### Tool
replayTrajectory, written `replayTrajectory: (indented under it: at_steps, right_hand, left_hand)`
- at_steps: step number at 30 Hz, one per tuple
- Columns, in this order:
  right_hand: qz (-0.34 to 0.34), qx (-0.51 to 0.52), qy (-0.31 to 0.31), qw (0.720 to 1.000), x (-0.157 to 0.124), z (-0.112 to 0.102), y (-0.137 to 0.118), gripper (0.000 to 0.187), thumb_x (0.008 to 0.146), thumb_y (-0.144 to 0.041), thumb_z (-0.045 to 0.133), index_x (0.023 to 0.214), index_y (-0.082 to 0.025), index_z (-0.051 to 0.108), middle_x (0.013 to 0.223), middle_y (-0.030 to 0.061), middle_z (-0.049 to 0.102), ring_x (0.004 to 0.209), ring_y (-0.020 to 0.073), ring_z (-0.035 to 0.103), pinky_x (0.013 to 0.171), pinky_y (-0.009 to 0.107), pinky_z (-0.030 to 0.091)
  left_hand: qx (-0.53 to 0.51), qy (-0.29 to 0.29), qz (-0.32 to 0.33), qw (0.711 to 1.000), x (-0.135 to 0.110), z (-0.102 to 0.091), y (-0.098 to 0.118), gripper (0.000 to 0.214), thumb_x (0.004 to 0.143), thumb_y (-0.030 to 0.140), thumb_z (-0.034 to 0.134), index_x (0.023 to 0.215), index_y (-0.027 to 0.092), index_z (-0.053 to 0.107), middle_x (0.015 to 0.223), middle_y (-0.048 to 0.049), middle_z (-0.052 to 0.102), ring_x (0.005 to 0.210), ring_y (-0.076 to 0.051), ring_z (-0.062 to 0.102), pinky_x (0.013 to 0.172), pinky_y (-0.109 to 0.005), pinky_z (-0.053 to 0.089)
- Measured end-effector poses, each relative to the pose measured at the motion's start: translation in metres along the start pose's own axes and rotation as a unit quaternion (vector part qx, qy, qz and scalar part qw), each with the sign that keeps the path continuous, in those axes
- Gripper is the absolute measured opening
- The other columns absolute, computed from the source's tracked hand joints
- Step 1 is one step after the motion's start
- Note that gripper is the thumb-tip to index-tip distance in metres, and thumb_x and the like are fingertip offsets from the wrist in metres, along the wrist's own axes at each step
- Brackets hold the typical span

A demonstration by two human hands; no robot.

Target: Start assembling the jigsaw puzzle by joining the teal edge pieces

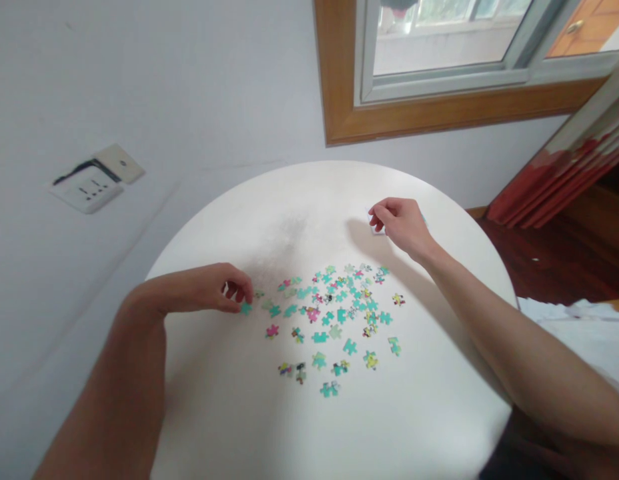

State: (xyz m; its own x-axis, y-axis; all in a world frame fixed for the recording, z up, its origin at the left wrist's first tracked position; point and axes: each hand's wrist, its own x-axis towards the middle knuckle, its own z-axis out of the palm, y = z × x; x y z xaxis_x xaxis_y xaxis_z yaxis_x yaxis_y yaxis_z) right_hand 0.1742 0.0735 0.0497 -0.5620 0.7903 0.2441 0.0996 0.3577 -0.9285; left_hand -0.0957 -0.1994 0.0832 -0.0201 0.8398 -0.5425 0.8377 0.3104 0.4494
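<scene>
Many small jigsaw puzzle pieces (341, 315), teal, pink, yellow and pale green, lie loose on a round white table (269, 427). At their left edge my left hand (224, 288) is bent down, its thumb and fingertips closed at a teal puzzle piece (245, 308). My right hand (397, 223) is farther back on the right, raised over the table, with its fingers curled together. Whatever those fingers hold, if anything, is hidden. Behind and under that hand, part of a white card (377, 231) shows; the hand covers most of it.
A white wall (214, 80) with a socket (89, 189) borders the table on the left and back. The window (439, 40) has a wooden frame. A red and cream curtain (554, 173) hangs at the right. White sheets (579, 333) lie beside the table.
</scene>
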Motion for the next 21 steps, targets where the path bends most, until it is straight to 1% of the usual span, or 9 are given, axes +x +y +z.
replayTrajectory:
  at_steps: [4,10,15,21]
  right_hand:
    - [0.002,-0.002,-0.002,1.000,-0.0004,0.0003,-0.0009,0.018,0.085,-0.016,0.052,0.074,-0.013,0.066,0.065,0.0068,0.066,0.054,0.0117,0.058,0.052,0.026,0.045]
    - [0.004,-0.004,0.000,1.000,-0.0012,0.0005,-0.0027,0.019,0.085,-0.015,0.053,0.073,-0.013,0.067,0.065,0.0070,0.067,0.054,0.0117,0.059,0.052,0.025,0.044]
    - [0.008,-0.019,0.000,1.000,-0.0015,0.0002,-0.0044,0.019,0.085,-0.016,0.053,0.073,-0.013,0.067,0.066,0.0067,0.067,0.054,0.0119,0.059,0.050,0.024,0.043]
    - [0.011,-0.024,-0.001,1.000,-0.0016,-0.0001,-0.0052,0.019,0.085,-0.017,0.054,0.074,-0.013,0.068,0.067,0.0083,0.068,0.055,0.0126,0.059,0.051,0.025,0.045]
  left_hand:
    - [0.003,-0.008,-0.010,1.000,-0.0010,0.0019,-0.0014,0.020,0.071,0.031,0.064,0.086,0.023,0.073,0.079,-0.0017,0.067,0.072,-0.017,0.059,0.065,-0.022,0.043]
    - [-0.005,-0.015,-0.023,1.000,0.0026,0.0055,-0.0020,0.017,0.068,0.031,0.065,0.079,0.020,0.069,0.074,-0.0015,0.064,0.069,-0.017,0.057,0.062,-0.023,0.042]
    - [0.020,-0.020,-0.029,0.999,0.0055,0.0051,-0.0062,0.019,0.068,0.034,0.066,0.081,0.019,0.068,0.077,-0.0016,0.065,0.071,-0.017,0.058,0.064,-0.024,0.042]
    - [0.033,-0.022,-0.030,0.999,0.0067,0.0062,-0.0059,0.017,0.069,0.031,0.065,0.081,0.019,0.067,0.076,-0.0009,0.064,0.072,-0.017,0.058,0.064,-0.025,0.043]
